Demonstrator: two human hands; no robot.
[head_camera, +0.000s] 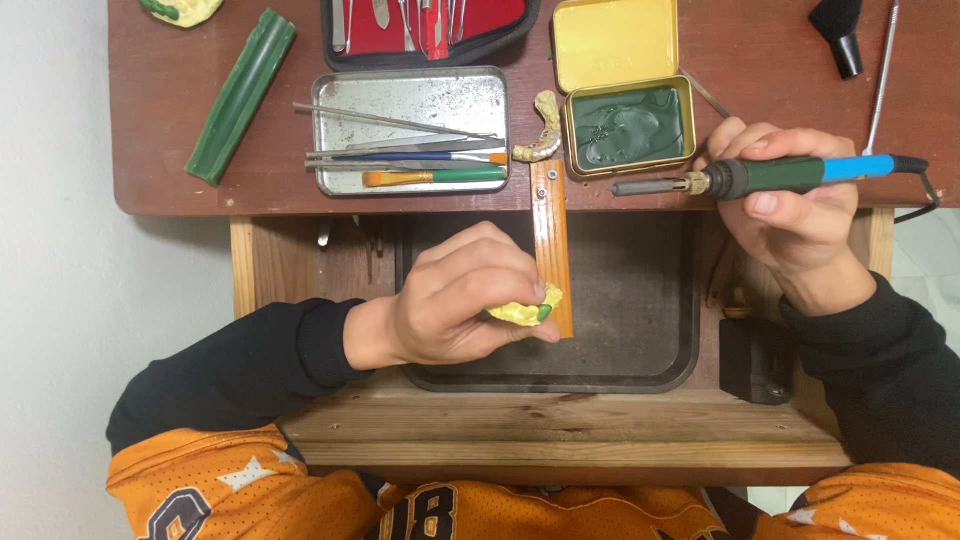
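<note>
Left hand (455, 300) pinches yellow dental cast (525, 311) against wooden peg (553, 250); right hand (790, 200) grips heated wax tool (770, 177).

Head camera looks straight down, close above workbench (560, 420).

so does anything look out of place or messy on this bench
Nothing stands out. The tools lie neatly in the metal tray, the green wax tin sits open, the left hand holds a yellow piece and the right hand a heated tool.
</note>
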